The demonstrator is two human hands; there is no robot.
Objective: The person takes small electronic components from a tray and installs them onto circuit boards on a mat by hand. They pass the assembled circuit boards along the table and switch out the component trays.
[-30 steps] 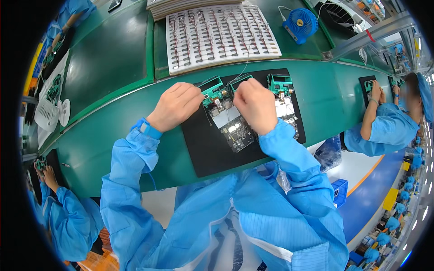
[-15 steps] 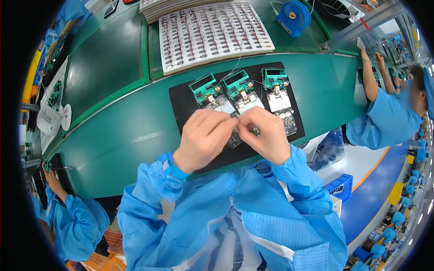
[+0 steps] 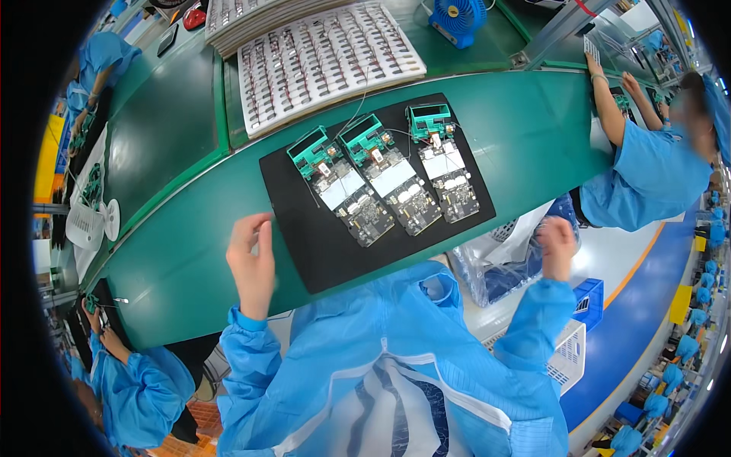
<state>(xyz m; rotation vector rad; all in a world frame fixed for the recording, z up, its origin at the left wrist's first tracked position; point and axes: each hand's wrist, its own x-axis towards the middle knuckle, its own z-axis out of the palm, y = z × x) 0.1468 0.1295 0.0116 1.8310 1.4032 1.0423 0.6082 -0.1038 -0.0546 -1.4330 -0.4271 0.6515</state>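
Observation:
Three circuit boards lie side by side on a black mat: the left board [image 3: 350,199], the middle board [image 3: 396,183] and the right board [image 3: 451,175]. Each has a green plastic frame at its far end and a white patch across its middle. Thin wires run from the boards. Off the mat's left edge, my left hand [image 3: 253,263] is raised with thumb and fingers apart, holding nothing. Well to the right, beyond the table's near edge, my right hand [image 3: 557,245] has loosely bent fingers, with nothing visible in them. Neither hand touches a board.
Behind the black mat [image 3: 304,259], a white foam tray [image 3: 327,65] holds rows of small wired parts. A blue fan [image 3: 458,21] stands right of it. Co-workers in blue sit at both ends of the green table [image 3: 190,236]. Plastic-wrapped goods [image 3: 495,263] and a white crate [image 3: 567,354] are low right.
My hands were together over the middle board, fingertips pinched. They have parted, left hand leftward and right hand rightward, uncovering the boards. The view has shifted slightly.

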